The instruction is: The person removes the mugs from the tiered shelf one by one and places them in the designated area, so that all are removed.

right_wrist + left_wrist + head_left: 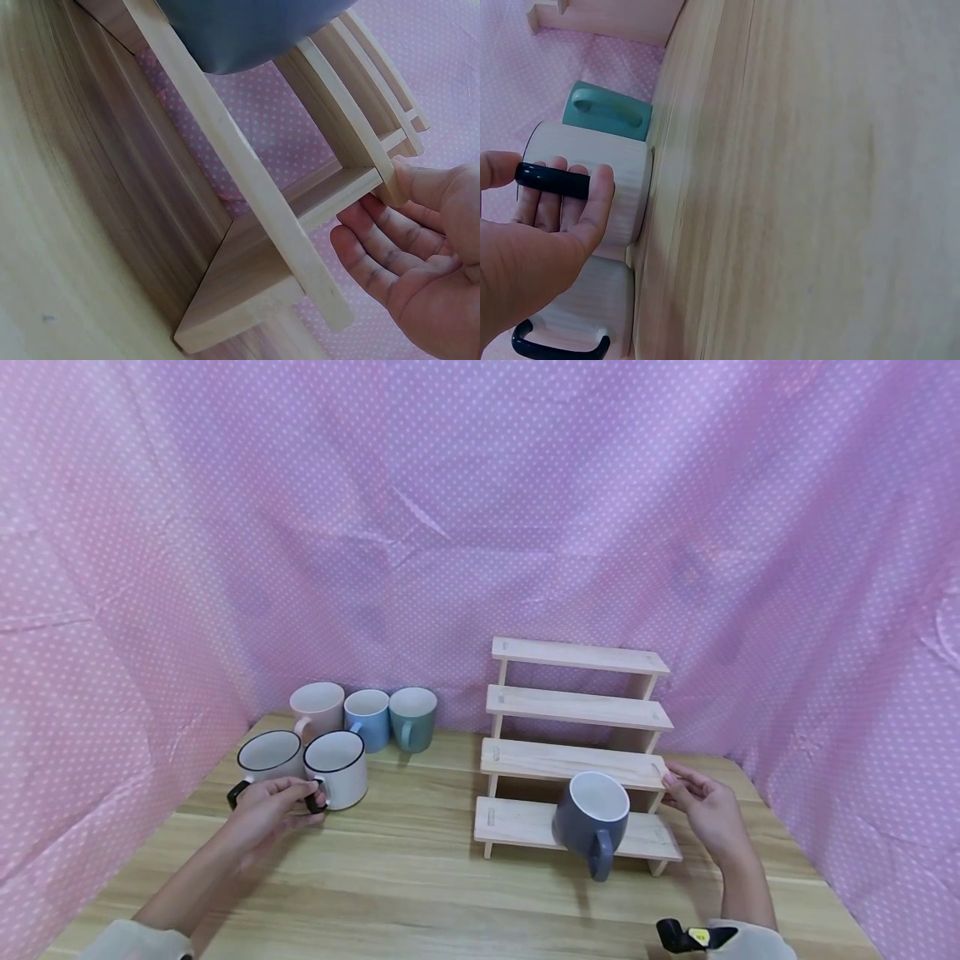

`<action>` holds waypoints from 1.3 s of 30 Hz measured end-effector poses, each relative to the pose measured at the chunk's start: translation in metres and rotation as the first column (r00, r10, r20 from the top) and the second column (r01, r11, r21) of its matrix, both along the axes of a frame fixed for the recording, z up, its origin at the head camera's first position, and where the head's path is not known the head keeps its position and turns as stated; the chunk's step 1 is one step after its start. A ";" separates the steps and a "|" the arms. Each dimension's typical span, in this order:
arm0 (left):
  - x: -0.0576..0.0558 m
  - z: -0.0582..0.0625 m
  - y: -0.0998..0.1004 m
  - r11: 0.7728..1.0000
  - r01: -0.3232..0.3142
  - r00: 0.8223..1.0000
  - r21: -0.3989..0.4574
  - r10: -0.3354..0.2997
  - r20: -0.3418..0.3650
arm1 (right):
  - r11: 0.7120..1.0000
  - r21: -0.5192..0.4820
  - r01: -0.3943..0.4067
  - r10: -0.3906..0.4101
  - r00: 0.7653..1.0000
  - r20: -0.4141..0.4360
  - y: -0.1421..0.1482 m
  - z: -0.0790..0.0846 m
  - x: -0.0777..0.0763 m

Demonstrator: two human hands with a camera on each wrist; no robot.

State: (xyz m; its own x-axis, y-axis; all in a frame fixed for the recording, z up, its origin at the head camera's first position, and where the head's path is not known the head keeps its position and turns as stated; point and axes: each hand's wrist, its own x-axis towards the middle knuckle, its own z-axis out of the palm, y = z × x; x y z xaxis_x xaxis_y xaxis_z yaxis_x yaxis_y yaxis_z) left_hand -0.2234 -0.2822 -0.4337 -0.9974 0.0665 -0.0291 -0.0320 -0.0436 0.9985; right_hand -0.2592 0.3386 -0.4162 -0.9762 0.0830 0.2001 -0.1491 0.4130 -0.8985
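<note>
My left hand (264,810) holds the black handle (553,181) of a white mug (347,783) with a dark rim, thumb at one end and fingers curled behind it. Close on its left is a matching white mug (264,757), its black handle turned toward me. On the right, a four-tier wooden stand (566,757) has its second-lowest board's right end in my right hand (711,814); the thumb lies on top, with fingers beneath. A dark grey-blue mug (585,828) sits on the lowest board, its handle jutting past the front edge.
Behind the white mugs, a pink mug (321,708), a light-blue mug (369,722) and a green mug (415,722) line the back of the wooden table (420,893). Pink dotted cloth (465,527) hangs around the back and sides.
</note>
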 end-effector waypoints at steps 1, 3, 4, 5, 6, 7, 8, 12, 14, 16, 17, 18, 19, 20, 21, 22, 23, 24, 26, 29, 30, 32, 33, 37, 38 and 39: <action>0.000 0.000 0.000 1.000 0.004 1.000 -0.001 -0.004 -0.002 | 1.000 -0.001 0.002 -0.002 1.000 0.001 0.000 0.000 0.000; -0.001 -0.001 0.000 1.000 0.004 1.000 0.001 -0.004 -0.005 | 1.000 0.001 0.002 -0.002 1.000 0.003 0.000 0.000 0.000; -0.001 -0.001 0.000 1.000 0.003 1.000 0.002 -0.003 -0.006 | 1.000 0.001 0.001 -0.001 1.000 0.004 0.000 0.000 0.000; -0.001 -0.001 0.000 1.000 0.002 1.000 0.001 -0.002 -0.008 | 1.000 -0.002 0.001 -0.001 1.000 0.004 0.000 0.000 0.000; -0.002 -0.001 0.000 1.000 0.005 1.000 -0.003 -0.005 -0.010 | 1.000 -0.004 0.000 0.000 1.000 0.004 0.000 0.000 0.000; -0.002 -0.001 0.001 1.000 0.007 1.000 -0.004 -0.007 -0.012 | 1.000 -0.004 0.000 0.000 1.000 0.005 0.000 0.000 -0.001; -0.002 -0.001 0.001 1.000 0.002 1.000 -0.005 -0.002 -0.009 | 1.000 -0.006 -0.003 0.003 1.000 0.004 0.001 0.000 -0.001; -0.002 0.000 0.002 1.000 0.000 1.000 -0.010 0.000 -0.003 | 1.000 -0.011 -0.003 0.003 1.000 -0.001 0.001 -0.001 -0.002; -0.002 0.000 0.002 1.000 -0.005 1.000 -0.012 0.005 0.005 | 1.000 -0.012 -0.003 0.003 1.000 -0.001 0.001 -0.001 -0.002; -0.001 0.000 0.002 1.000 -0.003 1.000 -0.028 0.004 0.006 | 1.000 -0.015 -0.004 0.004 1.000 0.000 0.000 -0.001 -0.002; -0.001 0.001 0.002 0.999 -0.010 1.000 -0.054 0.011 0.006 | 1.000 -0.017 -0.005 0.005 1.000 0.002 0.000 -0.001 -0.002; 0.000 0.002 0.002 0.993 -0.022 1.000 -0.115 0.021 -0.011 | 1.000 -0.020 -0.006 0.006 1.000 0.002 0.000 -0.001 -0.002; 0.000 0.003 0.002 0.979 -0.038 0.999 -0.199 0.031 -0.038 | 1.000 -0.023 -0.008 0.008 1.000 0.002 0.000 -0.001 -0.002; 0.001 0.005 0.003 0.953 -0.063 0.996 -0.296 0.042 -0.078 | 1.000 -0.025 -0.008 0.009 1.000 0.001 0.000 -0.001 -0.002; 0.002 0.007 0.003 0.910 -0.097 0.991 -0.402 0.051 -0.123 | 1.000 -0.027 -0.009 0.009 1.000 0.000 0.000 0.000 -0.002; 0.003 0.009 0.004 0.851 -0.142 0.982 -0.505 0.058 -0.179 | 1.000 -0.027 -0.008 0.008 1.000 -0.001 0.000 0.000 -0.001; 0.003 0.011 0.004 0.783 -0.194 0.970 -0.591 0.064 -0.233 | 1.000 -0.026 -0.007 0.007 1.000 -0.001 0.000 0.000 -0.001; 0.004 0.013 0.004 0.716 -0.246 0.957 -0.654 0.070 -0.283 | 1.000 -0.025 -0.007 0.007 1.000 -0.002 0.000 0.000 -0.001; 0.004 0.016 0.005 0.632 -0.335 0.926 -0.699 0.082 -0.370 | 1.000 -0.024 -0.007 0.007 1.000 -0.003 0.001 0.000 -0.002; 0.004 0.021 0.007 0.604 -0.422 0.886 -0.676 0.119 -0.447 | 0.999 -0.030 -0.012 0.012 1.000 -0.005 0.001 -0.002 -0.003; 0.004 0.023 0.008 0.602 -0.448 0.873 -0.661 0.133 -0.470 | 0.999 -0.033 -0.013 0.013 1.000 -0.004 0.001 -0.003 -0.004; 0.002 0.029 0.010 0.607 -0.489 0.843 -0.626 0.146 -0.517 | 0.999 -0.032 -0.013 0.013 1.000 -0.002 0.000 -0.003 -0.004; 0.001 0.033 0.012 0.616 -0.494 0.838 -0.614 0.150 -0.524 | 1.000 -0.029 -0.011 0.011 1.000 -0.002 0.000 -0.003 -0.003; -0.004 0.048 0.025 0.645 -0.483 0.838 -0.592 0.145 -0.526 | 1.000 -0.017 -0.003 0.003 1.000 -0.008 0.000 -0.001 -0.002; -0.005 0.050 0.029 0.653 -0.471 0.846 -0.593 0.142 -0.514 | 1.000 -0.016 -0.003 0.003 1.000 -0.012 0.001 -0.001 -0.002; -0.007 0.051 0.033 0.664 -0.457 0.852 -0.592 0.135 -0.506 | 1.000 -0.014 -0.006 0.005 1.000 -0.014 0.001 -0.002 -0.002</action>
